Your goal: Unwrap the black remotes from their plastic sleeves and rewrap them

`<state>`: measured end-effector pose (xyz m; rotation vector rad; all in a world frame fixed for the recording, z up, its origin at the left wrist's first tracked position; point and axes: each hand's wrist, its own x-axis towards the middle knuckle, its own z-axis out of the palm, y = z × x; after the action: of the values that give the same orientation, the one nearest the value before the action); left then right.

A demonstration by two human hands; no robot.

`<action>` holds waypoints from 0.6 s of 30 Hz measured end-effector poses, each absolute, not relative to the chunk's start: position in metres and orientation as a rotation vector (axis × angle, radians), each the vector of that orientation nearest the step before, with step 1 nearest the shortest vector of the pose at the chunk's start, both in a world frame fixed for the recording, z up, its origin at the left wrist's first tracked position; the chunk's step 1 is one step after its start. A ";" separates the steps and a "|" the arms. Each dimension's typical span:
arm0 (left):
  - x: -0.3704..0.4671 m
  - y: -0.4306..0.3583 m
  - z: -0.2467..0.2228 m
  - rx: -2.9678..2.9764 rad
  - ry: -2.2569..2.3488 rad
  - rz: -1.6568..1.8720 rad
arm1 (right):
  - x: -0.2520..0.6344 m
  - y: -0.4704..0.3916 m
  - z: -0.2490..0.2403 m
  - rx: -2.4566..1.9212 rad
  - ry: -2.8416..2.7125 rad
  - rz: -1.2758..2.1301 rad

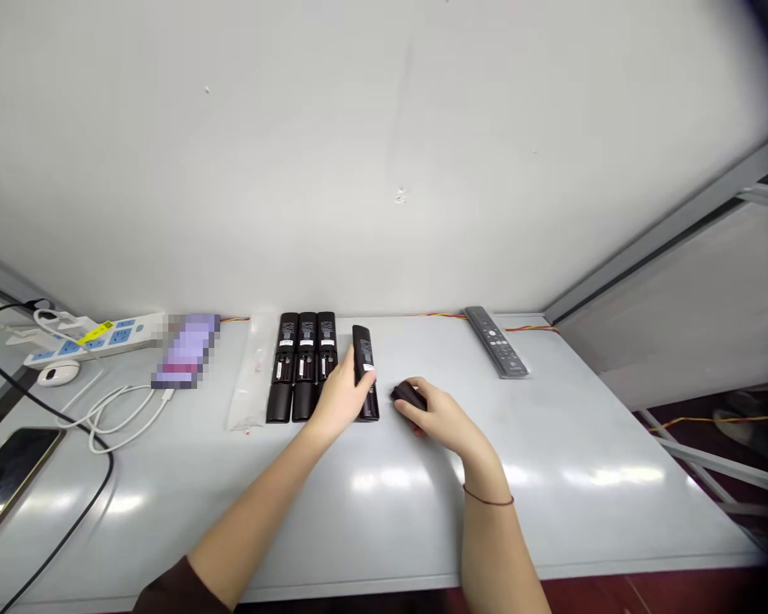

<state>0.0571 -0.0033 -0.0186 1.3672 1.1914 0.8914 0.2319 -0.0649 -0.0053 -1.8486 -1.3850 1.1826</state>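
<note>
A person's left hand point(340, 392) grasps a black remote control point(362, 345) mid-tabletop point(550, 435); the right hand point(445, 415), near it on the right, pinches a small black part point(410, 394); three remotes point(305, 333) with exposed battery compartments line up just left, beside a clear plastic bag point(253, 375); a button-side-up remote point(496, 343) lies far right.

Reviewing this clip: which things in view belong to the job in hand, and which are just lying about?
Likely part of the job:
black remote in the left hand
small black piece in the right hand
row of three remotes
perhaps the face-up remote

Apparently lying about:
power strip
lit-screen phone
dark-screen phone
</note>
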 end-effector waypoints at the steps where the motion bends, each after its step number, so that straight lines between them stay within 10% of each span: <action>1: 0.059 -0.005 -0.018 1.384 1.208 0.887 | 0.231 -0.064 -0.006 -1.871 -1.417 1.136; 18: 0.071 -0.020 -0.002 1.969 1.515 0.456 | 0.221 -0.058 -0.019 -2.057 -1.737 0.524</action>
<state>0.0713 -0.0205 -0.0018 1.9688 1.5147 0.4564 0.2207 -0.0584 -0.0192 -2.0573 -1.7374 0.5241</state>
